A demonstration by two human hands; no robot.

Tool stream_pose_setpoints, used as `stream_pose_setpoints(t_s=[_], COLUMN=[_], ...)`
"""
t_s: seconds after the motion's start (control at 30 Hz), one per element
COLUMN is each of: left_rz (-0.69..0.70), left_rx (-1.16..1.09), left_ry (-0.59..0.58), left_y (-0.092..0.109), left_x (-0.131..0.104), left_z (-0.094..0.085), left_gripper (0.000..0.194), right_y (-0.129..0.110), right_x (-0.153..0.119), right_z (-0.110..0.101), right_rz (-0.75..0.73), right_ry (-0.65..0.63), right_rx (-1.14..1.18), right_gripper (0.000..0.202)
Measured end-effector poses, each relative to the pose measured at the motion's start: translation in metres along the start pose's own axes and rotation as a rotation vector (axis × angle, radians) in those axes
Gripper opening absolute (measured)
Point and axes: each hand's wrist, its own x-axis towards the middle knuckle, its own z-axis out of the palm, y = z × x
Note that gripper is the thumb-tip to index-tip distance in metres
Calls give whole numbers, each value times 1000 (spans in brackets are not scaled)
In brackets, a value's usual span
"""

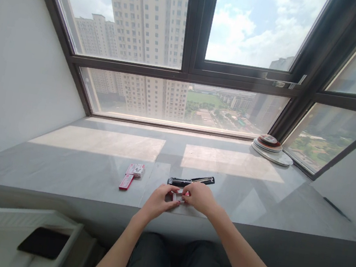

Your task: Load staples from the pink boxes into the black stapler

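Near the front edge of the marble sill, my left hand (158, 201) has its thumb and fingers closed around a small red-and-white box (174, 197). My right hand (200, 197) pinches at the box's right side; what its fingertips hold is too small to make out. Just beyond both hands lies a black stapler (179, 182), its upper part opened out to the right. Several small red-and-white boxes (126, 182) rest on the sill to the left of my hands.
A stack of round plates or lids (272, 152) sits at the sill's back right corner. Below the sill at left, a white basket (61, 218) holds a dark flat object (44, 242). Windows rise behind the sill (68, 175).
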Motion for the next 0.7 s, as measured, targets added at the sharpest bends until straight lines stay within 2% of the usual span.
stream_pose_setpoints(t_s=[0.1,0.2,0.33,0.43,0.53,0.63,0.7], left_rz=[11,7,1,5,-3,-83,-119], left_rx=[9,21,21,15,48,86,93], left_ry=[-1,-1,0,13,76,102,96], left_y=[1,3,2,1,2,6,10], left_x=[-1,-2,-2,-3,-4,-3,-2], left_z=[-1,-3,-2,-2,-4,1,10], left_gripper=[38,37,39,44,49,31,26], right_y=[-16,-15,12,40,61,67,62], right_x=[17,21,8,-11,-29,-39,-41], right_z=[0,0,2,11,22,29,31], right_rz=[-58,-112,-179,-113,-21,-10,-33], right_ry=[-72,-85,-6,95,175,171,153], right_rx=[-147,-130,189,375,436,439,427], right_gripper=[12,10,18,24,34,45,41])
